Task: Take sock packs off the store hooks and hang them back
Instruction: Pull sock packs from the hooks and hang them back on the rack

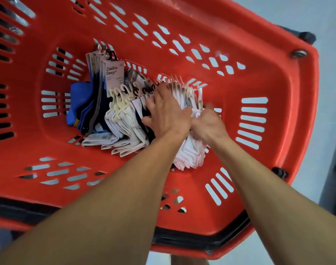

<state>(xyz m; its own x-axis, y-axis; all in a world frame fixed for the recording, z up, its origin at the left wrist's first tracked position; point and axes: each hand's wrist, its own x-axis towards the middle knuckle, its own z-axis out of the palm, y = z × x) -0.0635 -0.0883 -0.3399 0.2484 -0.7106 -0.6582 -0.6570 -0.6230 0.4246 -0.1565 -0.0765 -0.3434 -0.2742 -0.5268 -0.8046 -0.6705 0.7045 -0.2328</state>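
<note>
Down in red basket [237, 87]: my left hand [167, 113] flat, fingers straight, pressing white sock packs [188, 153]; my right hand [209, 125] curled round same bundle, fingertips hidden among packs.

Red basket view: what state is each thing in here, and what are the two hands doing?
Red basket: holding sock packs on its floor.
Blue and dark sock packs: stacked at the left, untouched.
White sock packs: fanned out in the middle, hangers attached.
White sock bundle: gathered between both hands.
Left hand: fingers spread, pressing on the packs.
Right hand: fingers curled round the white sock bundle.
</note>
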